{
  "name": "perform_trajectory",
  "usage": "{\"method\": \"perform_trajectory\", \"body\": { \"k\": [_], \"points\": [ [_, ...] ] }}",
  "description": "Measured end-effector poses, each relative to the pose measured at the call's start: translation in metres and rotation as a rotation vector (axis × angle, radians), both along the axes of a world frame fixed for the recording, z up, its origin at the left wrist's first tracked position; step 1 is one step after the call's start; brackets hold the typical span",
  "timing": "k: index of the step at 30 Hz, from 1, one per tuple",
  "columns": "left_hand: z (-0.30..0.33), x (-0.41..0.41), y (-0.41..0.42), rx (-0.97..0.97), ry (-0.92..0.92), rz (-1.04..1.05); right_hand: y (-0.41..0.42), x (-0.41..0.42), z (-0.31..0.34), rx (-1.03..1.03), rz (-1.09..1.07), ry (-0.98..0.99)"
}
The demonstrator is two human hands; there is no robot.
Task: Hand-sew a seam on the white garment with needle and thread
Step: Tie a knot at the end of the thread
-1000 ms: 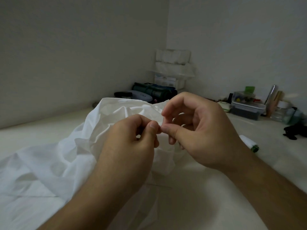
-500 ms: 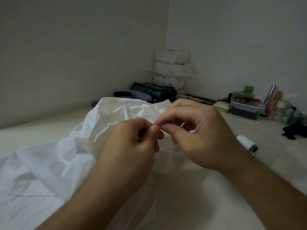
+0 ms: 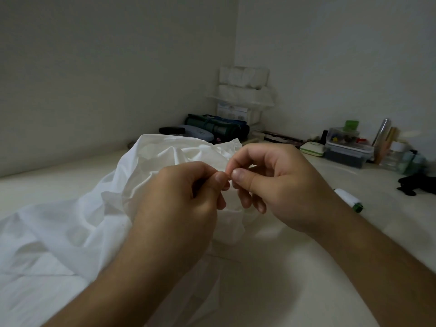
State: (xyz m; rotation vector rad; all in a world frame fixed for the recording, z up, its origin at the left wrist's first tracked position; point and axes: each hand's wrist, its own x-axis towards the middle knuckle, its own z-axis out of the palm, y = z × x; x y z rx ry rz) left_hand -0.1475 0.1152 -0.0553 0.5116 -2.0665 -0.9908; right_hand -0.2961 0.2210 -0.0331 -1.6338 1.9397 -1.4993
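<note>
Garment (image 3: 77,223) white, thin, crumpled; left hand (image 3: 174,208) pinching fold; right hand (image 3: 280,185) fingertips pinched, contents unclear.

Cream tabletop (image 3: 306,267), white garment (image 3: 59,232), thread spool (image 3: 348,199), lidded boxes (image 3: 348,151), black cloth (image 3: 416,184)

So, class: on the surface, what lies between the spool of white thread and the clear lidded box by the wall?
Nothing: the head view shows bare pale surface between the thread spool and the lidded box.
</note>
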Motion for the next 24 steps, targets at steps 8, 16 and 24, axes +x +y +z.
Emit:
{"method": "perform_trajectory", "body": {
  "k": [8, 16, 24],
  "points": [
    [0.0011, 0.0008, -0.0002, -0.026, 0.080, 0.053, 0.0011, -0.0007, 0.0013, 0.003, -0.011, -0.062],
    [0.0043, 0.0029, 0.0001, 0.070, 0.142, -0.036, 0.0016, -0.0018, 0.0030, -0.011, -0.020, -0.069],
    [0.0051, 0.0008, 0.0014, 0.261, 0.166, -0.102, 0.0025, 0.0029, 0.0031, -0.055, -0.043, 0.025]
  ]
}}
